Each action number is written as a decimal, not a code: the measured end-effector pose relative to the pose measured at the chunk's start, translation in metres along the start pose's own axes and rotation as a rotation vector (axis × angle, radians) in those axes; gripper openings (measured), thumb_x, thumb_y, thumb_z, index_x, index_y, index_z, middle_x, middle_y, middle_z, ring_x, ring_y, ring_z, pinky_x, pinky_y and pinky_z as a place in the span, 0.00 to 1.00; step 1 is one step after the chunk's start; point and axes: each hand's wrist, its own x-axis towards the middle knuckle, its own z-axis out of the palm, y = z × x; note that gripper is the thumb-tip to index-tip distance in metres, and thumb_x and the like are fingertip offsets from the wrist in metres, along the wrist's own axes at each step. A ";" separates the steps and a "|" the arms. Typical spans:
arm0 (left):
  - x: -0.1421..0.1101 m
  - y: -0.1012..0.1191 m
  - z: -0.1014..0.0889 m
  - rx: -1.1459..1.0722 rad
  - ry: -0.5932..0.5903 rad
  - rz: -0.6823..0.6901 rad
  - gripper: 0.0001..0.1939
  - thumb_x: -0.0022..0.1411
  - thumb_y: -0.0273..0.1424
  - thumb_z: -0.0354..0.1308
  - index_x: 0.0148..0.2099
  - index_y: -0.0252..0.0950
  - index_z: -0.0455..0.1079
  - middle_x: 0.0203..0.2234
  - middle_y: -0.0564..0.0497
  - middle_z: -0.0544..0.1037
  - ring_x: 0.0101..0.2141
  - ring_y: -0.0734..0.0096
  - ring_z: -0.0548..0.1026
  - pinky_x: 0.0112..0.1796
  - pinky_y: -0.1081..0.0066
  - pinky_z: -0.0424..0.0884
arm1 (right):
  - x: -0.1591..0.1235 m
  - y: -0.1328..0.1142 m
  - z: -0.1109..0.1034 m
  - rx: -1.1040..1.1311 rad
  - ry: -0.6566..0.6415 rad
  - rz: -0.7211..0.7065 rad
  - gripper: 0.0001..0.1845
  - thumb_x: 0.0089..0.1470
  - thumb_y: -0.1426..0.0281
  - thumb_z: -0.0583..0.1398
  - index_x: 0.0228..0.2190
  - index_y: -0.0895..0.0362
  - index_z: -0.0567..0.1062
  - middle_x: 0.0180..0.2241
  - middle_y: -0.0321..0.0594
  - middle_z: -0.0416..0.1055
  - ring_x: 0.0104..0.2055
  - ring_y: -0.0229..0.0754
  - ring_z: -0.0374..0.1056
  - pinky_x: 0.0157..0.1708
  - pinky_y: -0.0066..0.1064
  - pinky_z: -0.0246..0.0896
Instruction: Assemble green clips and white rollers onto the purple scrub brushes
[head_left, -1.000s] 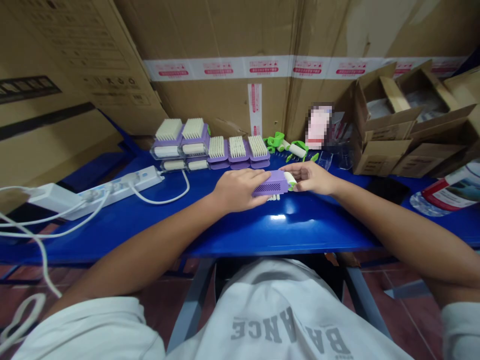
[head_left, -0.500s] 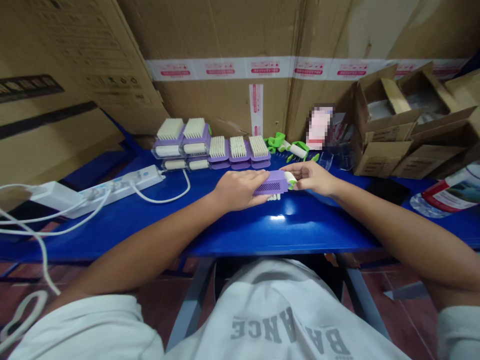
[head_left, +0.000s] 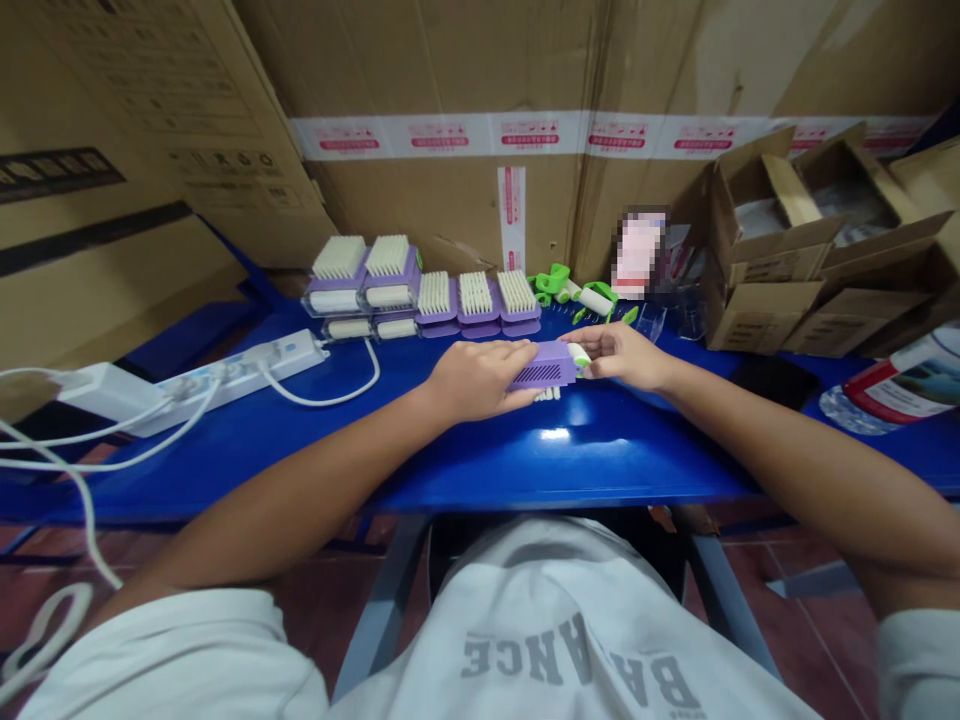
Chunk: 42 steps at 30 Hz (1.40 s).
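Observation:
My left hand [head_left: 484, 380] is wrapped over a purple brush [head_left: 544, 366] with a slotted side, its white bristles pointing down at the table. At the brush's right end sits a white roller [head_left: 577, 356] with a green end piece. My right hand [head_left: 622, 355] is closed round that roller end, thumb and fingers curled against it. Behind the hands stand several purple brushes [head_left: 476, 300], bristles up, some with white rollers in clear covers. Right of them lie loose green plastic parts [head_left: 553, 283] and a white roller piece [head_left: 596, 300].
A white power strip [head_left: 240, 380] with plugged-in cables lies on the left of the blue table [head_left: 465, 470]. On the right are open cardboard boxes [head_left: 772, 310], a dark flat object [head_left: 772, 380] and a large labelled bottle [head_left: 900, 385]. Cardboard [head_left: 420, 60] walls the back.
Almost nothing differs. Both hands keep their hold on the brush and roller end, with only a slight shift of the camera.

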 end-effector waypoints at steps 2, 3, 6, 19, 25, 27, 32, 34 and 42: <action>0.000 0.000 0.000 -0.012 -0.002 -0.007 0.30 0.70 0.49 0.60 0.64 0.34 0.74 0.53 0.41 0.86 0.46 0.54 0.87 0.40 0.64 0.81 | 0.000 0.000 -0.001 0.007 -0.009 -0.002 0.28 0.35 0.74 0.74 0.44 0.58 0.85 0.41 0.44 0.86 0.44 0.49 0.81 0.52 0.44 0.75; 0.000 -0.001 -0.001 -0.016 -0.003 -0.010 0.30 0.70 0.49 0.60 0.64 0.35 0.74 0.53 0.41 0.86 0.46 0.54 0.87 0.40 0.64 0.80 | 0.000 0.000 -0.001 0.013 -0.012 0.000 0.28 0.35 0.74 0.74 0.44 0.58 0.85 0.41 0.44 0.86 0.44 0.49 0.81 0.52 0.44 0.75; 0.000 -0.001 -0.002 -0.018 -0.004 -0.023 0.30 0.69 0.50 0.60 0.64 0.35 0.75 0.53 0.42 0.86 0.46 0.54 0.87 0.40 0.64 0.80 | 0.000 0.000 -0.001 0.024 -0.015 0.012 0.29 0.34 0.74 0.74 0.44 0.57 0.85 0.41 0.43 0.86 0.44 0.47 0.81 0.51 0.41 0.75; 0.000 0.000 -0.004 -0.029 0.016 -0.014 0.29 0.70 0.50 0.59 0.63 0.36 0.76 0.51 0.42 0.87 0.45 0.55 0.87 0.38 0.65 0.80 | -0.003 -0.004 -0.003 0.028 0.002 0.042 0.30 0.33 0.74 0.74 0.44 0.58 0.85 0.41 0.43 0.86 0.44 0.48 0.81 0.50 0.40 0.74; 0.000 -0.001 -0.001 -0.044 0.026 -0.006 0.29 0.71 0.50 0.59 0.63 0.36 0.76 0.51 0.41 0.86 0.45 0.55 0.87 0.39 0.65 0.80 | -0.002 -0.002 -0.001 0.045 0.022 0.038 0.30 0.32 0.74 0.73 0.43 0.58 0.86 0.41 0.44 0.86 0.43 0.49 0.81 0.50 0.41 0.74; -0.001 -0.001 -0.001 -0.043 0.028 -0.004 0.29 0.71 0.50 0.59 0.63 0.36 0.75 0.51 0.42 0.86 0.44 0.55 0.87 0.39 0.65 0.80 | -0.002 -0.003 0.000 0.047 0.027 0.032 0.28 0.32 0.74 0.73 0.42 0.57 0.86 0.41 0.44 0.86 0.43 0.49 0.81 0.49 0.41 0.75; -0.001 -0.001 -0.001 -0.047 0.028 0.002 0.29 0.71 0.50 0.59 0.64 0.35 0.75 0.51 0.41 0.86 0.45 0.55 0.87 0.39 0.65 0.80 | -0.002 -0.005 0.003 0.033 0.037 0.023 0.26 0.32 0.74 0.73 0.40 0.57 0.86 0.39 0.43 0.86 0.41 0.47 0.81 0.48 0.40 0.75; -0.001 -0.001 -0.001 -0.044 0.019 -0.002 0.29 0.71 0.50 0.59 0.64 0.35 0.75 0.51 0.41 0.86 0.46 0.55 0.87 0.40 0.65 0.80 | -0.002 -0.005 0.003 0.025 0.041 0.021 0.26 0.32 0.74 0.72 0.40 0.57 0.86 0.39 0.42 0.86 0.41 0.47 0.81 0.48 0.40 0.75; 0.001 0.001 -0.004 -0.047 -0.015 -0.040 0.29 0.70 0.49 0.60 0.64 0.37 0.75 0.52 0.41 0.86 0.46 0.55 0.87 0.40 0.64 0.80 | -0.001 -0.001 0.000 -0.011 -0.005 0.014 0.27 0.37 0.73 0.73 0.44 0.57 0.85 0.42 0.43 0.86 0.44 0.47 0.81 0.51 0.40 0.74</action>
